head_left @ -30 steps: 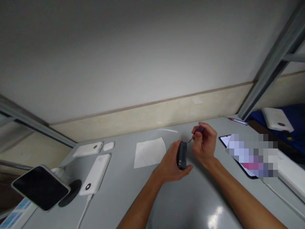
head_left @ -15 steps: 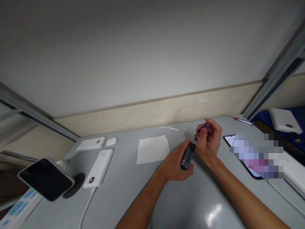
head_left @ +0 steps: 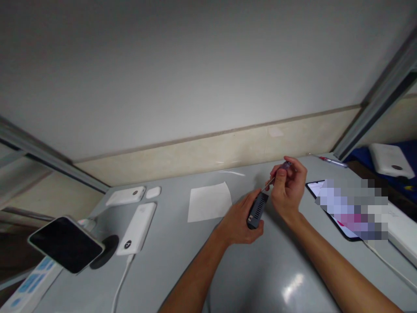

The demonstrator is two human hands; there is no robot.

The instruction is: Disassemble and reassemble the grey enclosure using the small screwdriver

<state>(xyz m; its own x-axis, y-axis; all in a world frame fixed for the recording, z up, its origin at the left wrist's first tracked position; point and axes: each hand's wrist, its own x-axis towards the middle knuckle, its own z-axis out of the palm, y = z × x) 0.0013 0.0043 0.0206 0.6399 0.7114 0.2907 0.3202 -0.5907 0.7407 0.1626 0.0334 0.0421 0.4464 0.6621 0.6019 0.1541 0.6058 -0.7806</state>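
Wrapped around a small dark grey device with a slotted face (head_left: 257, 210), my left hand (head_left: 239, 221) keeps it tilted above the table. My right hand (head_left: 288, 188) grips a screwdriver (head_left: 286, 165) by its dark purplish handle. The thin metal shaft slants down to the device's far end, by the left fingertips. Whether the tip sits in a screw cannot be made out. A white sheet of paper (head_left: 208, 202) lies on the table just left of the hands.
At left are white power banks (head_left: 138, 228), a small white case (head_left: 153, 192), a phone on a stand (head_left: 67, 243) and a power strip (head_left: 32, 284). To the right lie a lit phone (head_left: 335, 213), partly blurred, and another screwdriver (head_left: 334, 162). A wall panel bounds the grey table (head_left: 176, 269) behind.
The right hand has shifted slightly up and right with the screwdriver, its handle turned a little. The left hand and device stay nearly in place; the view has moved slightly.
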